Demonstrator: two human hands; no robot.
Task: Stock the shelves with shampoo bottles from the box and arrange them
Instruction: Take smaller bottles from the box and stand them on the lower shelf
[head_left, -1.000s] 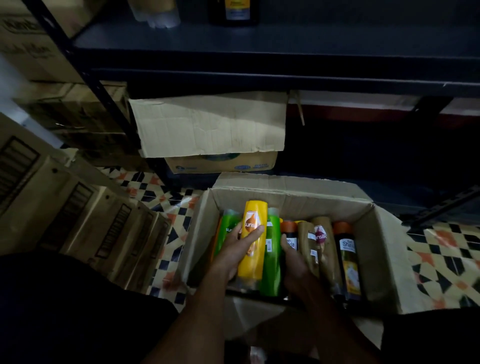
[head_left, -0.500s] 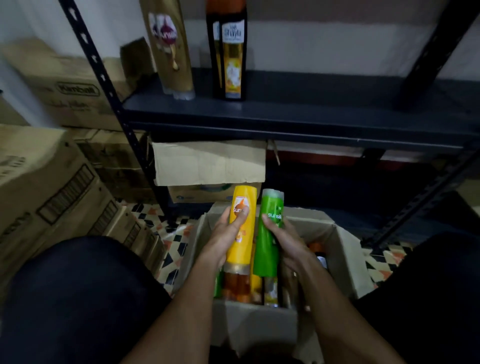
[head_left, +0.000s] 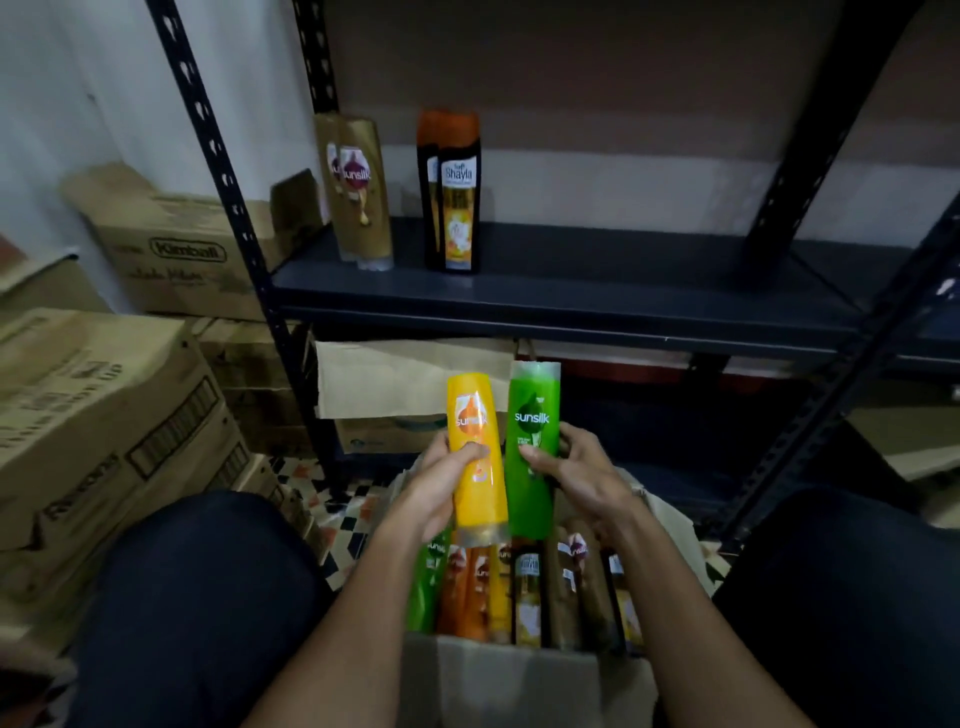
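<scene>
Up they come, clear of the box (head_left: 519, 675): our left hand (head_left: 441, 483) grips the yellow bottle (head_left: 475, 452), our right hand (head_left: 582, 478) grips the green bottle (head_left: 532, 447), side by side below the shelf (head_left: 597, 291). Shelving looks next.

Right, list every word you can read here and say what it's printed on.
"sunsilk": green bottle in the right hand
"sunsilk": yellow bottle in the left hand
"sunsilk": gold bottle on the shelf
"Shayla": black bottle beside it
"Kimball": carton at far left
Too blurred: labels on the bottles in the box, other carton print.
</scene>
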